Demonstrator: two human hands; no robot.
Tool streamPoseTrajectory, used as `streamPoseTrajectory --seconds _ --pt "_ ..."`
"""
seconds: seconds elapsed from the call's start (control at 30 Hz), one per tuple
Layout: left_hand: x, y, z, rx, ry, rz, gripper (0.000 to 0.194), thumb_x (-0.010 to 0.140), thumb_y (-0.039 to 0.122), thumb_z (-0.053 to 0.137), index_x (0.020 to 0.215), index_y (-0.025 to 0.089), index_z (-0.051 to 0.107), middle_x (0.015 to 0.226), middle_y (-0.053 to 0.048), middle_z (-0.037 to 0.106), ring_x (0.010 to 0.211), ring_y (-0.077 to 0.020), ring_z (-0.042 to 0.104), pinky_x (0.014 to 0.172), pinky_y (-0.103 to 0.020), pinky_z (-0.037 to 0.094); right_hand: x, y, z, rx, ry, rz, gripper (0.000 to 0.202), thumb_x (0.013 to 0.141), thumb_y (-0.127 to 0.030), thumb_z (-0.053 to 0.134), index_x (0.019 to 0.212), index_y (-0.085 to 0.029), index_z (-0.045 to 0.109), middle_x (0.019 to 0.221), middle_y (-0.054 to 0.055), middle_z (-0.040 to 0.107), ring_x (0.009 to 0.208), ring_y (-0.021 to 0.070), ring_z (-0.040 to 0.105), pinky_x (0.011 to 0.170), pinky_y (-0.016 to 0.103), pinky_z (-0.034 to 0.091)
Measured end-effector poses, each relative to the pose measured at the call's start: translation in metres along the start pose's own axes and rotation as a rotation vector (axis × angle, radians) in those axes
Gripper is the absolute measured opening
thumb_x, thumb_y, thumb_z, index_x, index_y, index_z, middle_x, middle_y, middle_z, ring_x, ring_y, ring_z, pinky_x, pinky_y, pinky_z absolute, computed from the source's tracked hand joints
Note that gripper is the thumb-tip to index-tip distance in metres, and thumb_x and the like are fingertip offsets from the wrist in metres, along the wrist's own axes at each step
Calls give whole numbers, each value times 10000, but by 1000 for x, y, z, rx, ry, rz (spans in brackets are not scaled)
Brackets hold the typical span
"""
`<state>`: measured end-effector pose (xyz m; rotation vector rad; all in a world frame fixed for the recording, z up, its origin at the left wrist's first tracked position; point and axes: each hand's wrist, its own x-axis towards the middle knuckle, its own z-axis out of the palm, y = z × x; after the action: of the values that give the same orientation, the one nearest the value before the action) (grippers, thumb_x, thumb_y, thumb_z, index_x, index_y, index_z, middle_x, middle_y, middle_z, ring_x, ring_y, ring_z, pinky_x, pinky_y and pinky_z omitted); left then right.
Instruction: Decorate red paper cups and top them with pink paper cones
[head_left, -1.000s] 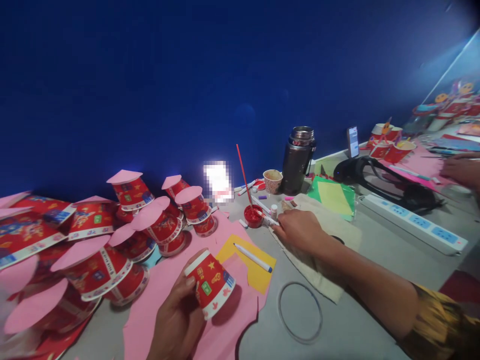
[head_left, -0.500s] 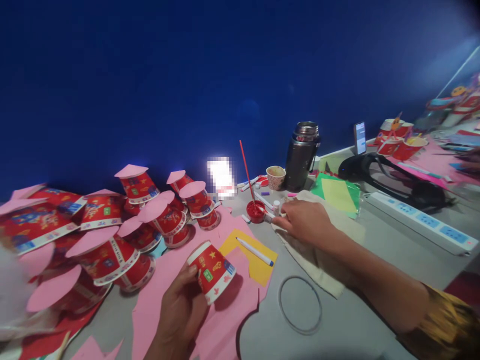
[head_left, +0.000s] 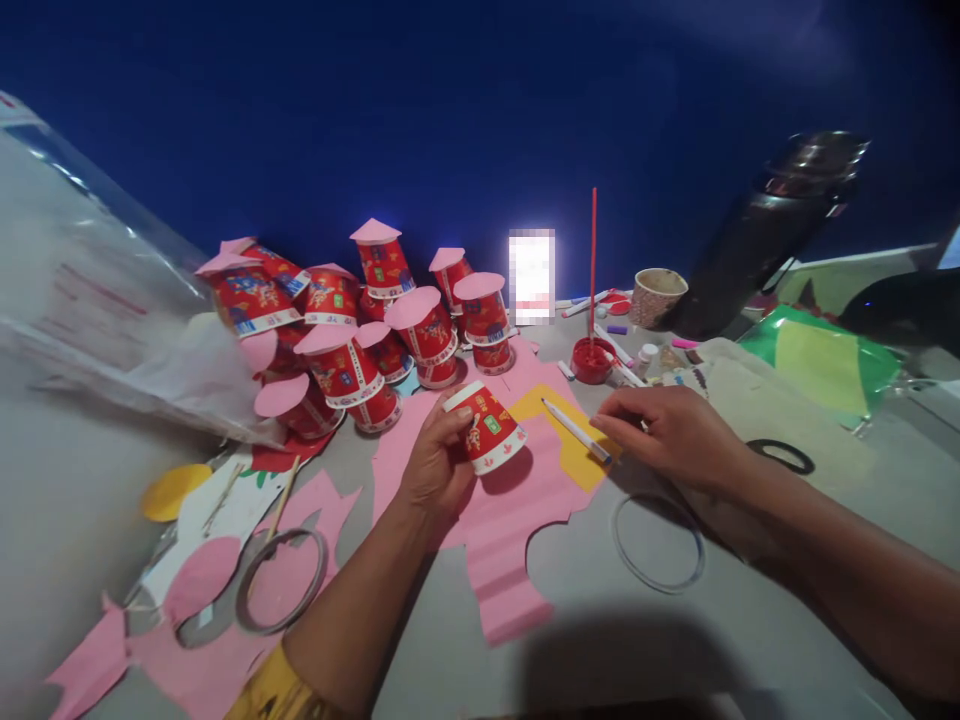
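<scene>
My left hand point(head_left: 441, 460) grips a red paper cup point(head_left: 491, 430) printed with gold and green figures. The cup is tilted, its pink-patterned white band towards the lower right. Pinched together, the fingers of my right hand point(head_left: 652, 430) hover by a white marker point(head_left: 576, 432) with a blue end; whether anything is between them I cannot make out. Under the marker lies a sheet of yellow paper point(head_left: 585, 470), on top of cut pink paper point(head_left: 502, 530). Behind my left hand stand stacked red cups with pink paper cones point(head_left: 416, 310).
Beyond the marker is a small red paint pot point(head_left: 592, 360) with a stick upright in it. A patterned cup point(head_left: 660, 298) and a dark flask point(head_left: 772, 230) stand behind. Tape rings point(head_left: 660, 585) lie at front, a beige cloth point(head_left: 757, 400) right, plastic bags point(head_left: 105, 300) left.
The view has turned left. My right hand has come away from the cloth and small bottle, over beside the marker. My left hand still holds the cup, now turned a little.
</scene>
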<state>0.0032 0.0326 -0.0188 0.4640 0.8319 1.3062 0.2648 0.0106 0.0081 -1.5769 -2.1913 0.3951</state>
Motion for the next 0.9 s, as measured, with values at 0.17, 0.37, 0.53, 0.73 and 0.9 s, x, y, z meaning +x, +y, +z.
streamPoseTrajectory --seconds 0.17,0.37,0.53,0.73,0.9 --pt "-3 5 2 113 -60 113 418 632 164 864 979 210 636 786 46 682 643 -113 625 635 -254 532 0 -3 11 -158 -67 34 260 947 -394 554 899 -227 746 831 31 773 723 189 670 607 293 340" --pt "-3 6 2 140 18 201 447 651 204 878 1013 212 616 845 37 685 674 -114 624 664 -259 527 2 -13 29 -362 -205 53 353 945 -530 593 1054 -207 681 1020 77 762 853 243 698 592 287 304" --pt "-2 0 2 118 22 214 412 666 213 880 965 200 596 852 36 670 698 -109 617 688 -268 529 5 -18 34 -417 -275 97 287 997 -425 528 1106 -188 650 1057 99 758 849 241 698 593 282 315" --pt "-1 0 6 183 55 219 507 623 211 914 1007 223 583 865 45 663 687 -107 625 633 -241 511 3 -6 37 -151 -110 20 395 998 -317 471 1346 -237 639 1136 85 775 933 253 717 729 314 465" --pt "0 4 5 169 -10 178 495 610 260 925 1018 195 651 833 29 657 658 -104 599 609 -239 501 -2 2 28 238 -22 -223 358 907 -215 491 1189 -184 709 1059 92 739 902 216 674 830 334 525"
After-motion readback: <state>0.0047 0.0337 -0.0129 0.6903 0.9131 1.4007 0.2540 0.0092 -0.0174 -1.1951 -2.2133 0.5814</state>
